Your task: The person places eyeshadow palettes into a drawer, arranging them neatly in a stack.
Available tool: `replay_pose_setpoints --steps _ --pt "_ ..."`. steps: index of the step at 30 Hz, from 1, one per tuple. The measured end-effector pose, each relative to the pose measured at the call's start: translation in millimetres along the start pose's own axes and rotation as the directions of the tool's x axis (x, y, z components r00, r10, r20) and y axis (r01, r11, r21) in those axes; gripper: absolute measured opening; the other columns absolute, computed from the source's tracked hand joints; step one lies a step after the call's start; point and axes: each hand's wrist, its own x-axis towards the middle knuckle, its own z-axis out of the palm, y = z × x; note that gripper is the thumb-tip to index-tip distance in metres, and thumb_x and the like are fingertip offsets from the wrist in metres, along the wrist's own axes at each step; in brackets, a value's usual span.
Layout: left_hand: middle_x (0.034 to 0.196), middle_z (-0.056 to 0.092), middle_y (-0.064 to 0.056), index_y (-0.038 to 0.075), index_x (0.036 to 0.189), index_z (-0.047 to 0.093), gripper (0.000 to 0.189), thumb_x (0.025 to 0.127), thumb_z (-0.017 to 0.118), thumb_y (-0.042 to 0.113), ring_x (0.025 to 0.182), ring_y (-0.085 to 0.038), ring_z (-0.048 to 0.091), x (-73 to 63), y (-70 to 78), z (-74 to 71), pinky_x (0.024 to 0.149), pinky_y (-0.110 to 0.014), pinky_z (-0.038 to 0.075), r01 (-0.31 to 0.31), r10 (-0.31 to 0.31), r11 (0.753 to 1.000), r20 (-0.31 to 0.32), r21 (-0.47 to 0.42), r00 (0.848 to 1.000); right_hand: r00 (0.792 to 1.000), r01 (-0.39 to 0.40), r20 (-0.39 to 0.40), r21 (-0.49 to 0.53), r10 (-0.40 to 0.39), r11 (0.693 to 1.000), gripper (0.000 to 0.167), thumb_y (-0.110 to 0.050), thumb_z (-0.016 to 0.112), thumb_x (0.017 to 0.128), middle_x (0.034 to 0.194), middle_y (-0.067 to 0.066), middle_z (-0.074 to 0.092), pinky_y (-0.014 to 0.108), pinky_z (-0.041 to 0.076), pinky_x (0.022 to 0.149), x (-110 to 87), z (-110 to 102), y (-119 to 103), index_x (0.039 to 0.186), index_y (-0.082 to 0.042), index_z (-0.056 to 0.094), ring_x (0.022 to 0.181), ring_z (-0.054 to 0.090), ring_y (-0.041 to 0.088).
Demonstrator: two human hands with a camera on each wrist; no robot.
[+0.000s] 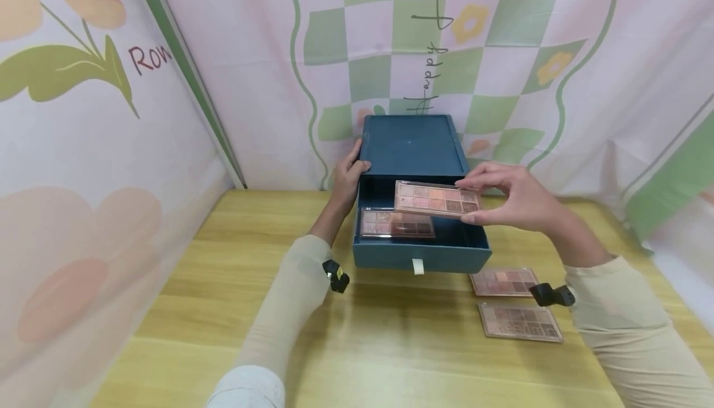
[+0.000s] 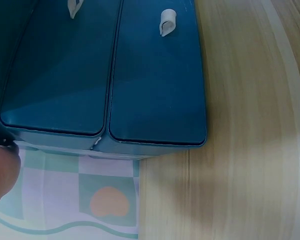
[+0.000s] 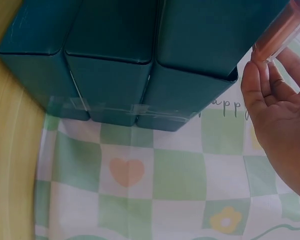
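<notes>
A dark teal stacked drawer cabinet (image 1: 411, 141) stands against the curtain, its top drawer (image 1: 424, 258) pulled out. My left hand (image 1: 347, 180) grips the cabinet's left side, thumb over the top edge. Above the drawer, my right hand (image 1: 519, 200) pinches an eyeshadow palette (image 1: 429, 199) by its right end, thumb below and fingers above. The palette is slightly tilted and overlaps another eyeshadow palette (image 1: 385, 223) lying in the drawer's left part. In the right wrist view, the held palette's edge (image 3: 281, 32) shows beside the cabinet.
Two more eyeshadow palettes, one nearer the cabinet (image 1: 502, 281) and one closer to me (image 1: 521, 321), lie on the wooden table (image 1: 223, 296) at the right. Lower drawers (image 2: 155, 80) are closed. A patterned curtain (image 1: 368, 36) hangs right behind the cabinet.
</notes>
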Motion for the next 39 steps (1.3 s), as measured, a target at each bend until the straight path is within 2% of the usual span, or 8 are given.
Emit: replay_pose_setpoints --steps 12,18,25,31,39 --pt "0.169 0.028 -0.013 0.004 0.159 0.032 0.074 0.087 0.048 0.013 0.158 -0.025 0.024 -0.2 0.8 0.5 0.129 -0.043 0.021 -0.008 0.008 1.0 0.007 -0.003 1.0 1.0 0.019 0.02 -0.028 -0.018 0.999 0.049 -0.008 0.09 0.069 0.106 -0.003 0.069 0.011 0.044 0.084 7.0 7 -3 0.116 -0.01 0.078 0.094 0.055 -0.002" --pt "0.169 0.028 -0.013 0.006 0.159 0.033 0.075 0.086 0.048 0.013 0.158 -0.024 0.024 -0.4 0.2 0.6 0.129 -0.042 0.022 0.003 -0.003 1.0 0.002 -0.006 1.0 0.998 -0.001 0.058 -0.029 0.002 1.0 0.046 -0.013 0.09 0.072 0.107 -0.005 0.068 0.014 0.046 0.082 11.4 10 -5 0.117 -0.012 0.078 0.094 0.056 -0.002" --pt "0.169 0.027 -0.011 0.007 0.159 0.032 0.074 0.087 0.048 0.014 0.158 -0.024 0.023 0.7 1.0 0.9 0.129 -0.042 0.02 0.007 -0.007 1.0 0.008 -0.003 1.0 0.996 0.033 0.088 -0.001 -0.033 0.999 0.046 -0.011 0.089 0.072 0.105 -0.003 0.068 0.017 0.048 0.082 17.9 15 -5 0.117 -0.01 0.077 0.092 0.057 0.0" --pt "0.169 0.026 -0.014 0.004 0.159 0.031 0.076 0.085 0.048 0.014 0.158 -0.024 0.023 1.1 1.1 1.2 0.129 -0.043 0.021 -0.011 0.011 1.0 0.006 -0.009 1.0 0.992 0.062 0.114 -0.028 -0.058 0.998 0.044 -0.014 0.089 0.073 0.103 -0.003 0.069 0.022 0.05 0.08 23.3 20 -6 0.116 -0.011 0.078 0.091 0.058 0.0" --pt "0.169 0.026 -0.014 0.003 0.16 0.029 0.075 0.087 0.046 0.013 0.158 -0.025 0.023 -0.2 0.3 1.4 0.128 -0.044 0.023 -0.011 0.012 1.0 0.019 -0.008 1.0 0.983 0.034 0.182 -0.037 -0.027 0.999 0.044 -0.02 0.089 0.075 0.106 -0.002 0.07 0.025 0.053 0.081 28.7 28 -8 0.116 -0.011 0.078 0.092 0.06 0.004"
